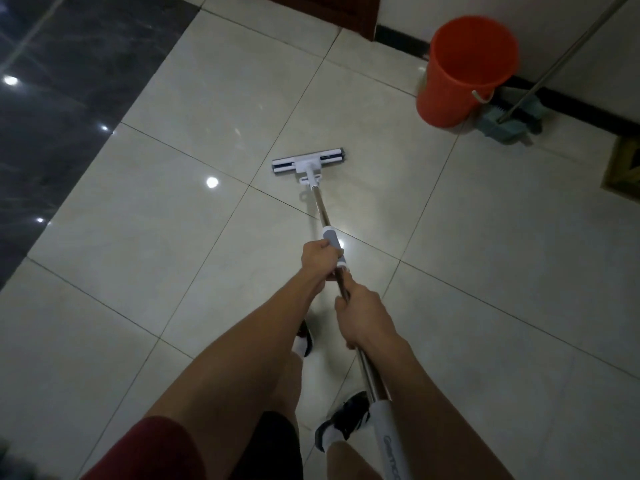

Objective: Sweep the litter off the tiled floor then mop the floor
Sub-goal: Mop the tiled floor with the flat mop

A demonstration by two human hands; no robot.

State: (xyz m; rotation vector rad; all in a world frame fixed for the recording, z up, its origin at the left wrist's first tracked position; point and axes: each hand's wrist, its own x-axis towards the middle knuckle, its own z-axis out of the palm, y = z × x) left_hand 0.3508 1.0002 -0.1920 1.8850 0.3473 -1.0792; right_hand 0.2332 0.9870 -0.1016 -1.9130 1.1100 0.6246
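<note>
The tiled floor (194, 98) was glossy cream, dark-jointed, edged by black marble. The mop (320, 202) stretched ahead, its white head flat on a tile mid-floor; grey lettering on the white top grip was cut off, unreadable. An orange bucket (464, 71) stood by the wall. The right hand (360, 315) clenched the steel pole; the left hand (318, 259) grasped the grey sleeve.

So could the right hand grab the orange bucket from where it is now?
Probably not. The right hand grips the mop handle, and the orange bucket stands well beyond the mop head, by the wall.
</note>
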